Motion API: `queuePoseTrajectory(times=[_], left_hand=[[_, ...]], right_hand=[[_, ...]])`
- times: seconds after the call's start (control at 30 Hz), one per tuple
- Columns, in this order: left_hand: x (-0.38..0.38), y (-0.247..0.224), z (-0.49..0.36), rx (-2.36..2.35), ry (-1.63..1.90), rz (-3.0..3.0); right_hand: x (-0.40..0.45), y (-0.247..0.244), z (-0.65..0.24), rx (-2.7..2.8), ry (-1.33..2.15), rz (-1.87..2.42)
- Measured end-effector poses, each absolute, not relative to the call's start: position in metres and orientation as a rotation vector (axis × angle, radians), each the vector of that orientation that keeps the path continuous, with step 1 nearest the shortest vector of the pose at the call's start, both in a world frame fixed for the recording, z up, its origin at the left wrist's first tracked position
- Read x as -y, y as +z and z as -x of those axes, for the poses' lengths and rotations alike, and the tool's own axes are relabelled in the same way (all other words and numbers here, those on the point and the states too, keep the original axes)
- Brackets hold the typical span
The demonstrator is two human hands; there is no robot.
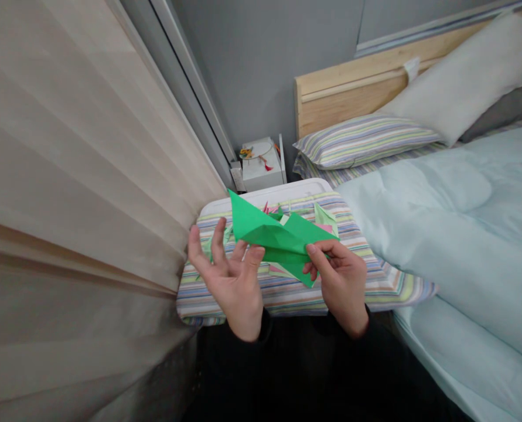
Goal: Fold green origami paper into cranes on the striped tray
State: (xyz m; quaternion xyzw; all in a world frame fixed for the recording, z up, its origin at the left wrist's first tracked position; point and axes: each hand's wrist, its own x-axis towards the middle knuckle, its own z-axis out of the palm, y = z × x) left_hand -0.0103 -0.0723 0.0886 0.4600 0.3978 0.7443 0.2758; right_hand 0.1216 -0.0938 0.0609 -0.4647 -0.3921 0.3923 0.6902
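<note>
Underneath, striped bedside cloth [289, 300]; green paper [267, 230] in right fingers [321, 258] and, seemingly, left fingers [252, 262].

White-rimmed table [307, 187] at the frame's centre, striped cloth [287, 300] spread over it, pale-green folded paper [324, 215] with pink paper [330, 227] right of centre, light-green paper [207, 248] toward the left, pink spiky piece [268, 208] near the middle.

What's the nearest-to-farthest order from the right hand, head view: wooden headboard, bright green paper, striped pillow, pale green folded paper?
1. Bright green paper: pinched in the right hand.
2. Pale green folded paper: just beyond, on the striped cloth.
3. Striped pillow: farther forward.
4. Wooden headboard: behind the pillow.
</note>
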Motion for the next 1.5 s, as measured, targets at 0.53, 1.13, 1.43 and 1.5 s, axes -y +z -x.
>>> queuePoseTrajectory(times=[0.53, 1.13, 1.43, 1.5], left_hand=[[0.084, 0.088, -0.012, -1.003, 1.556, -0.809], [0.088, 0.092, -0.012, -1.024, 1.512, -0.717], [0.090, 0.087, -0.010, -1.061, 1.507, -0.777], [0.090, 0.086, -0.010, -1.072, 1.523, -0.807]], right_hand=[[0.094, 0.057, -0.127, 1.366, 0.313, 0.975], [0.096, 0.069, -0.131, 1.372, 0.493, 0.964], [0.098, 0.071, -0.130, 1.407, 0.434, 0.978], [0.099, 0.072, -0.129, 1.406, 0.434, 0.970]])
